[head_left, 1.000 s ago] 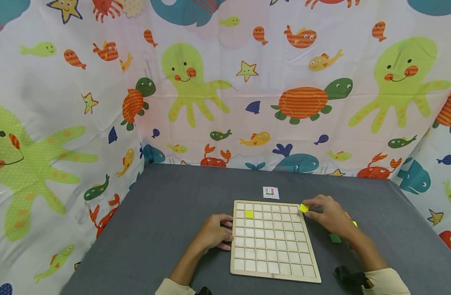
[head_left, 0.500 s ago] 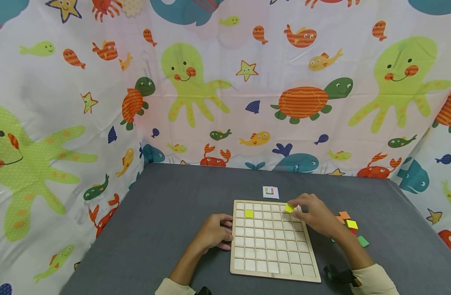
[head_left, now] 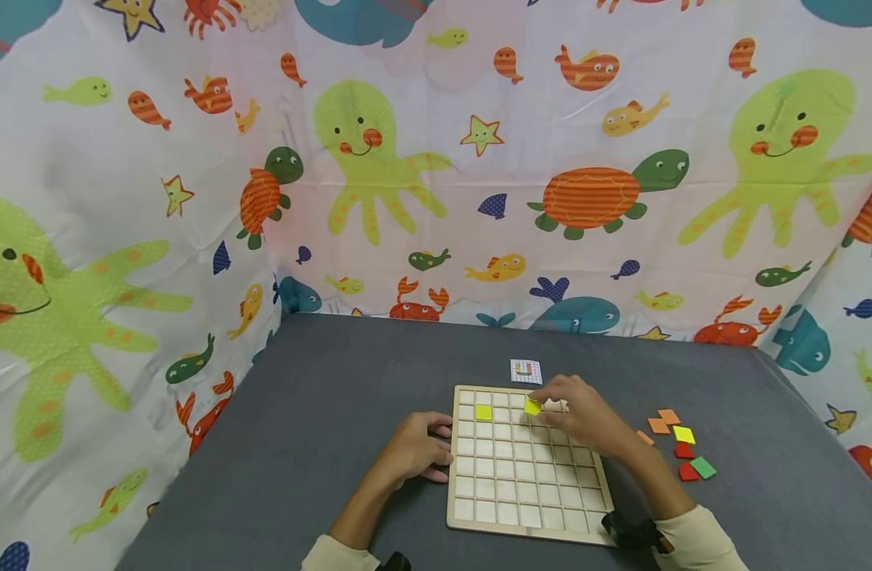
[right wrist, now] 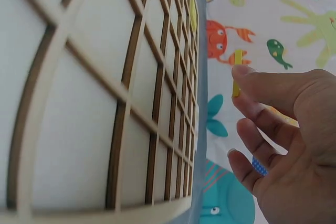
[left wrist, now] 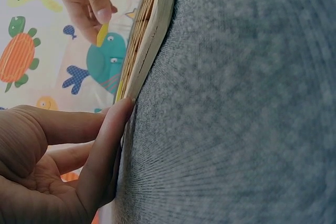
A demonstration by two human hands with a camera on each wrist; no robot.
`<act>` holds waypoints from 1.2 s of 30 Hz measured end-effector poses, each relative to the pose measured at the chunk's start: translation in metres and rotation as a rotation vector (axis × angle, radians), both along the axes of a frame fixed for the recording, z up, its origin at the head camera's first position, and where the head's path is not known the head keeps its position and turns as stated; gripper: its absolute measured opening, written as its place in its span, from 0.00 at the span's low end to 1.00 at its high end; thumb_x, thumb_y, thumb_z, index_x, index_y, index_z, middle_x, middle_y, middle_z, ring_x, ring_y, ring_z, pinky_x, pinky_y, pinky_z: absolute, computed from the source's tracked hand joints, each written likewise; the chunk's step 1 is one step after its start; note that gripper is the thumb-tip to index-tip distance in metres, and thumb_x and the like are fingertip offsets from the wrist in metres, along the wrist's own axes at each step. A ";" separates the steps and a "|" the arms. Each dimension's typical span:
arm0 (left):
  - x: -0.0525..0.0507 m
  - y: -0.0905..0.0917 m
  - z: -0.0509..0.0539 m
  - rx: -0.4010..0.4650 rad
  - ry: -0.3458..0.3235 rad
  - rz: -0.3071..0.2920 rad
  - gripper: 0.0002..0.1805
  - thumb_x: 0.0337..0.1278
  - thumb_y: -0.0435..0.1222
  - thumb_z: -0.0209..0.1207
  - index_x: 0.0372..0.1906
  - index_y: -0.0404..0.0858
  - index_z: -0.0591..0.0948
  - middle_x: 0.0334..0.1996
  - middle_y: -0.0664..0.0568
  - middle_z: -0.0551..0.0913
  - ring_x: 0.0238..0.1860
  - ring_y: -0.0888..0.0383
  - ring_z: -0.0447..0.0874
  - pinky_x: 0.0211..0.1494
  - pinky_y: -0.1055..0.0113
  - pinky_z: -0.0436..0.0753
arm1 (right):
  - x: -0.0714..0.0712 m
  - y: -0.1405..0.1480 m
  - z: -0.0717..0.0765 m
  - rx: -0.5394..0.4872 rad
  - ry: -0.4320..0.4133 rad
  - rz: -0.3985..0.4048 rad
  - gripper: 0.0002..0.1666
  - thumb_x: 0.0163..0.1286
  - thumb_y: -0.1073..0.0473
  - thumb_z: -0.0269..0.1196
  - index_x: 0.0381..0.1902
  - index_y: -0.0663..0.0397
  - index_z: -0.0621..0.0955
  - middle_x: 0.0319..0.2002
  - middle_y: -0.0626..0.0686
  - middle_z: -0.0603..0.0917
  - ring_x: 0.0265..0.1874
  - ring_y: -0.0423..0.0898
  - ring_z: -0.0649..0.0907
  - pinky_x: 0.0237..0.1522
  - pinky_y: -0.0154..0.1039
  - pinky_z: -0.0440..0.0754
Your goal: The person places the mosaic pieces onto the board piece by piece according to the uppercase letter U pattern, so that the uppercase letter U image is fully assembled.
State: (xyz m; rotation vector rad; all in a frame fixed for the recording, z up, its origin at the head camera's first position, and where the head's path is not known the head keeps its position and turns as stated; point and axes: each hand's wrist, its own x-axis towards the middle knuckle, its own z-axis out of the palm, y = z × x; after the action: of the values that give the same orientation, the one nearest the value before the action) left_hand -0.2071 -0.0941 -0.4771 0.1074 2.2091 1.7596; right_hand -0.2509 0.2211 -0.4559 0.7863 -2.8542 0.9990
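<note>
A wooden grid board point(head_left: 529, 533) lies on the grey table. One yellow tile point(head_left: 483, 412) sits in a cell near its upper left. The right hand point(head_left: 586, 414) pinches another yellow tile point(head_left: 532, 406) between thumb and index finger over the board's top rows; in the right wrist view this tile point(right wrist: 237, 73) is held clear of the board's surface. Against the board's left edge rests the left hand point(head_left: 416, 448), fingers relaxed; the left wrist view shows this hand point(left wrist: 63, 156) touching the board's side point(left wrist: 152, 51).
Right of the board lie loose tiles: orange point(head_left: 668, 416), yellow point(head_left: 683, 434), red point(head_left: 684, 450) and green point(head_left: 703, 468). A small card with a coloured grid pattern point(head_left: 525, 371) lies behind the board. A sea-animal printed cloth point(head_left: 464, 198) hangs around the table.
The right hand has moved left with its yellow tile, from the board's upper right corner to over the top rows, uncovering the loose tiles. The left hand stays at the board's edge.
</note>
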 end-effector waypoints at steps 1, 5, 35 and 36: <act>0.000 0.000 0.000 -0.001 0.000 0.000 0.34 0.52 0.16 0.67 0.68 0.29 0.78 0.52 0.40 0.79 0.43 0.52 0.85 0.30 0.57 0.93 | 0.000 -0.002 0.000 -0.006 -0.002 0.008 0.16 0.72 0.61 0.71 0.57 0.55 0.89 0.54 0.54 0.86 0.57 0.58 0.79 0.55 0.61 0.82; 0.000 0.001 0.000 -0.003 0.003 0.003 0.34 0.52 0.16 0.67 0.68 0.29 0.78 0.52 0.40 0.79 0.43 0.52 0.85 0.30 0.57 0.93 | 0.002 -0.009 -0.001 -0.023 -0.022 0.026 0.15 0.73 0.60 0.71 0.56 0.52 0.89 0.56 0.54 0.85 0.60 0.60 0.78 0.58 0.64 0.82; -0.002 0.002 -0.001 -0.006 -0.009 0.012 0.34 0.52 0.16 0.68 0.67 0.30 0.79 0.52 0.41 0.79 0.42 0.53 0.85 0.30 0.57 0.93 | -0.008 -0.058 -0.011 0.024 -0.042 0.177 0.16 0.68 0.62 0.74 0.53 0.61 0.90 0.48 0.52 0.88 0.46 0.51 0.84 0.46 0.41 0.86; -0.002 0.002 -0.001 -0.006 -0.011 0.012 0.34 0.52 0.16 0.68 0.67 0.30 0.79 0.51 0.41 0.79 0.42 0.53 0.85 0.30 0.57 0.93 | -0.009 -0.058 -0.011 0.030 -0.044 0.179 0.16 0.68 0.63 0.74 0.53 0.61 0.90 0.48 0.53 0.88 0.45 0.51 0.84 0.44 0.40 0.86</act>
State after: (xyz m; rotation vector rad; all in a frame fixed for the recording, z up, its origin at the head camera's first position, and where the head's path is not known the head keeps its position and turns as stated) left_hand -0.2090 -0.0919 -0.4780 0.0833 2.2117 1.7556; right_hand -0.2595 0.1627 -0.4667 1.0508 -2.8837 1.0050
